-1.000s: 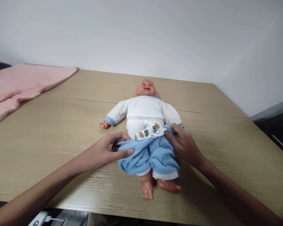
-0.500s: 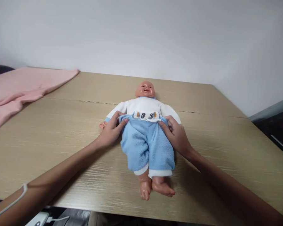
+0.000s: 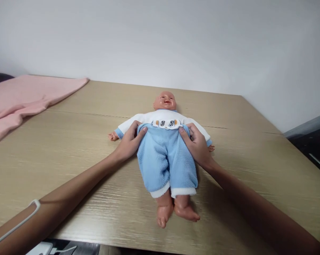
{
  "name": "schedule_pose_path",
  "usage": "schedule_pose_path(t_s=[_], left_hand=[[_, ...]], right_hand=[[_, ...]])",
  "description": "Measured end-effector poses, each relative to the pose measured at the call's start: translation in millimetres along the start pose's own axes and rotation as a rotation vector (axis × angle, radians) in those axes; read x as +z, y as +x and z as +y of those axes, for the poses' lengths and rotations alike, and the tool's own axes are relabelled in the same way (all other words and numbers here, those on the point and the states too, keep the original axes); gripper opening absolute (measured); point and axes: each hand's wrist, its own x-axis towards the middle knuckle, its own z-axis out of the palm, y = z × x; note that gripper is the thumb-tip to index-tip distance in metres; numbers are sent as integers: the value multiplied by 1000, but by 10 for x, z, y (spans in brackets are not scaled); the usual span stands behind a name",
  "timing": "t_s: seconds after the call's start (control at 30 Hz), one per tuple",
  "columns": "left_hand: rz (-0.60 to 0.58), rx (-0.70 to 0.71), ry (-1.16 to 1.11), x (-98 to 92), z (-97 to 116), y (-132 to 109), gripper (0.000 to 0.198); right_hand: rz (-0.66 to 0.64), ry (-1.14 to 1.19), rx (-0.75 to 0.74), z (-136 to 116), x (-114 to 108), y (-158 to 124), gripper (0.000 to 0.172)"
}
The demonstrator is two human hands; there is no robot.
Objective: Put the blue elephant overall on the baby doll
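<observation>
A baby doll [image 3: 164, 101] lies on its back in the middle of the wooden table [image 3: 69, 148], head away from me. It wears a white top and fluffy blue trousers [image 3: 166, 159] with a white patterned waistband. My left hand [image 3: 129, 141] grips the trousers' waistband at the doll's left side in the picture, fingers closed on the cloth. My right hand [image 3: 197, 143] grips the waistband on the other side in the same way. The waistband sits high on the doll's chest. Both bare feet stick out toward me.
A pink blanket [image 3: 21, 99] lies spread at the table's far left corner. A white wall stands behind the table. A white cable [image 3: 18, 221] crosses my left forearm. The table's right edge drops to a dark area.
Both hands have pulled the blue trousers up from around the doll's thighs to its chest. The bunched cloth is now stretched smooth over the legs.
</observation>
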Motion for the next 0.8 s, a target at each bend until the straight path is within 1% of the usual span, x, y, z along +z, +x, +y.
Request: schedule_pose_path(t_s=[0.1,0.13,0.2,0.27,0.33,0.4,0.43,0.5,0.57,0.63,0.7,0.8], left_hand=[[-30,-74,-125,40,-64,152,42],[-53,-87,-141,36,-84,182,43],[-92,-90,-103,-5,-108,193,43],[-126,-75,-13,-78,-106,143,39],[-138,-48,79,-148,-75,55,33],[-144,-45,103,-183,-26,-39,30],[-150,-61,77,-182,0,-80,30],[-144,-137,-52,-150,46,-141,29],[-92,-265,-265,-97,75,-172,28],[-32,-411,-475,-49,84,-179,29],[-49,-516,-620,-21,79,-168,30],[-126,-558,-693,-14,59,-131,31]], right_hand=[[-20,89,65,38,64,138,47],[-30,107,75,46,64,155,47],[-70,126,86,60,19,128,44],[-111,92,73,83,-75,31,40],[-140,6,29,121,-181,-91,39],[-159,-43,1,164,-253,-194,40],[-173,-19,22,183,-268,-230,39],[-180,139,147,202,-251,-274,40],[-143,358,324,189,-198,-289,43],[-99,516,452,149,-147,-288,45],[-98,579,492,97,-120,-277,47],[-114,600,469,36,-119,-239,50]])
